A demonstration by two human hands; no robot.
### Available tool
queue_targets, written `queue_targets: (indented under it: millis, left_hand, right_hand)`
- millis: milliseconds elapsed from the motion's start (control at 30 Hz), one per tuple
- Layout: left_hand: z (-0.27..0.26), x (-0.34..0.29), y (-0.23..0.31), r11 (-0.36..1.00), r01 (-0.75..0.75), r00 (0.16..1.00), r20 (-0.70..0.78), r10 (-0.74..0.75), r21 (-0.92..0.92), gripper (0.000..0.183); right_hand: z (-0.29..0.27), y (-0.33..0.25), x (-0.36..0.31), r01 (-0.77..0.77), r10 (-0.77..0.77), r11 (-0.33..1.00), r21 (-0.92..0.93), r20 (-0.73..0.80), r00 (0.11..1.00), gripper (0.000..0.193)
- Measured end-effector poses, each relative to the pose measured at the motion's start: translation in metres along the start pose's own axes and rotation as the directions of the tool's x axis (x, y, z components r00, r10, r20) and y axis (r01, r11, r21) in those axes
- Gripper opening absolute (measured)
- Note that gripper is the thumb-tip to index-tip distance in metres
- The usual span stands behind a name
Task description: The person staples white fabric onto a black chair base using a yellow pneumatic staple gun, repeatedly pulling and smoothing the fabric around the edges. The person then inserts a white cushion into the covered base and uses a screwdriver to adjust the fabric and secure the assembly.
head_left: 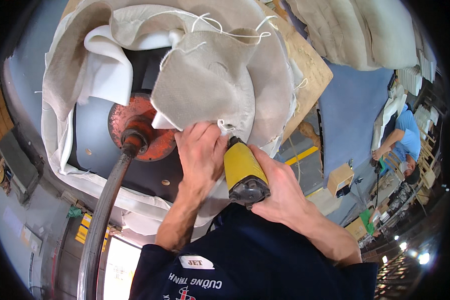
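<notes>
A round upholstered piece with beige fabric point(202, 90) lies before me, its dark underside point(100, 137) facing up. My left hand point(200, 152) is closed on the folded edge of this fabric, pinching it near the piece's right side. My right hand point(287, 187) grips a yellow staple gun point(242, 165), whose dark nose sits at the fabric edge beside my left fingertips. Whether the nose touches the fabric, I cannot tell. White lining point(107, 70) curls out under the beige cover on the left. Loose white cords point(230, 34) trail over the top of the cover.
A worn red disc point(157, 145) lies against the underside, joined to a bent metal pole point(105, 215). Under the piece is a wooden board point(310, 75). More beige covers point(355, 30) lie at the upper right. A co-worker in a blue shirt point(409, 132) works at the right.
</notes>
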State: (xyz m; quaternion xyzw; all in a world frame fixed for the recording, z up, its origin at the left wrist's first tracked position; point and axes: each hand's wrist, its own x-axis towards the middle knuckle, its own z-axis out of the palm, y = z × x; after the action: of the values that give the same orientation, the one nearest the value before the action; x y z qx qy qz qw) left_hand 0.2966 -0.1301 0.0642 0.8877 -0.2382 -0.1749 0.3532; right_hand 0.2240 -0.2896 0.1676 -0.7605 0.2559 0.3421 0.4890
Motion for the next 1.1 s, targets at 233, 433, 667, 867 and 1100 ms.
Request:
queue_targets:
  millis: [233,433,667,867,1100]
  left_hand:
    - [-0.003,0.014,-0.008,0.996,-0.082,0.995,0.048,0.083,-0.026,0.016]
    - [-0.012,0.029,-0.005,0.982,-0.19,0.978,0.083,0.19,-0.002,0.014]
    - [-0.018,0.058,-0.004,0.933,-0.356,0.928,0.094,0.36,-0.053,0.019]
    - [-0.024,0.069,-0.004,0.952,-0.294,0.922,0.239,0.305,-0.085,0.022]
    - [-0.041,0.041,-0.011,0.977,-0.157,0.986,0.033,0.163,-0.144,0.022]
  right_hand:
    - [0.009,0.006,-0.003,0.045,-0.044,0.998,0.032,-0.013,0.999,0.084]
    - [0.016,0.001,-0.005,0.042,-0.043,0.998,0.046,0.018,0.999,0.083]
    - [0.03,0.01,-0.012,0.109,-0.11,0.994,-0.012,-0.019,0.994,0.084]
    - [0.038,0.011,-0.014,0.136,-0.138,0.99,-0.049,-0.052,0.989,0.077]
    - [0.031,0.007,0.005,0.179,-0.196,0.963,-0.202,-0.067,0.978,0.054]
